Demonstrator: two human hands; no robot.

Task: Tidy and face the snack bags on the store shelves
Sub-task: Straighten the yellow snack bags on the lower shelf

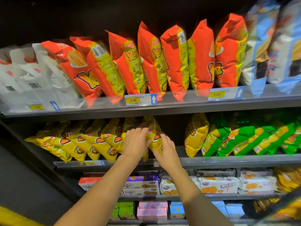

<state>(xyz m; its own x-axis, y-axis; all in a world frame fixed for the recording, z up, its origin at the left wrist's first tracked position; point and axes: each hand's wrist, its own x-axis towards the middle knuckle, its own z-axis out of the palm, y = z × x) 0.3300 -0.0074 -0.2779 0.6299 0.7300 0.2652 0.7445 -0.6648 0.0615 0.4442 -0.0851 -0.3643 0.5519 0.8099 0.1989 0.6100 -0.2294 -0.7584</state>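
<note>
A row of yellow snack bags (91, 141) leans to the left on the second shelf (211, 160). Both my hands are on the rightmost yellow bag (154, 136) of that row. My left hand (135, 142) presses its left side with fingers spread over the bag's face. My right hand (166, 149) cups its right edge, fingers curled round it. A gap of bare shelf separates this bag from one upright yellow bag (195, 136) further right. Orange-red bags (146, 62) stand edge-on along the top shelf.
Green bags (244, 139) lean at the right of the second shelf. White bags (32, 72) fill the top shelf's left, blue-white bags (273, 46) its right. Price tags (140, 99) line the shelf rails. Cookie packs (218, 185) and small boxes (151, 211) sit on lower shelves.
</note>
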